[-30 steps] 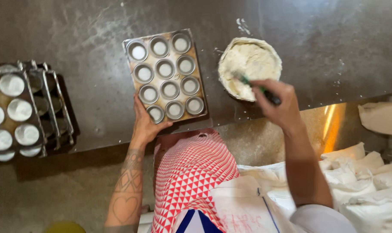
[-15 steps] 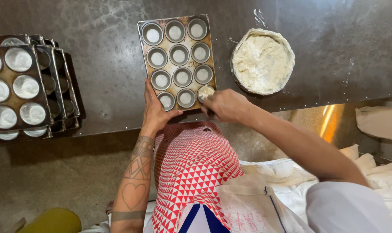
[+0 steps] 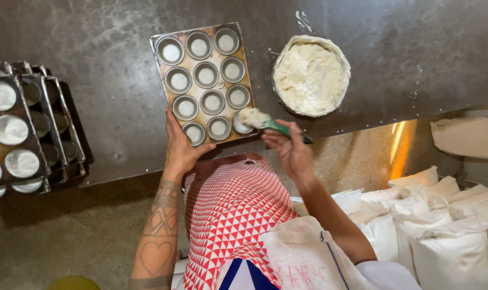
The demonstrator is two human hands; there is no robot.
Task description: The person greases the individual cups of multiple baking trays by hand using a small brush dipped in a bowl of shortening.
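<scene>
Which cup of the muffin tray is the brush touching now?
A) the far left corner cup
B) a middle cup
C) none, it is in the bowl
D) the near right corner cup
D: the right hand holds the green-handled brush with its tip at the near right corner cup of the muffin tray, away from the bowl.

The right hand (image 3: 292,150) grips a brush (image 3: 263,121) whose head rests in the near-right cup of the muffin tray (image 3: 206,80). Left of that grip, the left hand (image 3: 179,147) touches the tray's near edge. Beyond and right of the grip sits a bowl (image 3: 311,75) on the counter (image 3: 405,48). Far left stands a stack of trays (image 3: 24,129); sacks (image 3: 448,225) lie right and nearer.
</scene>
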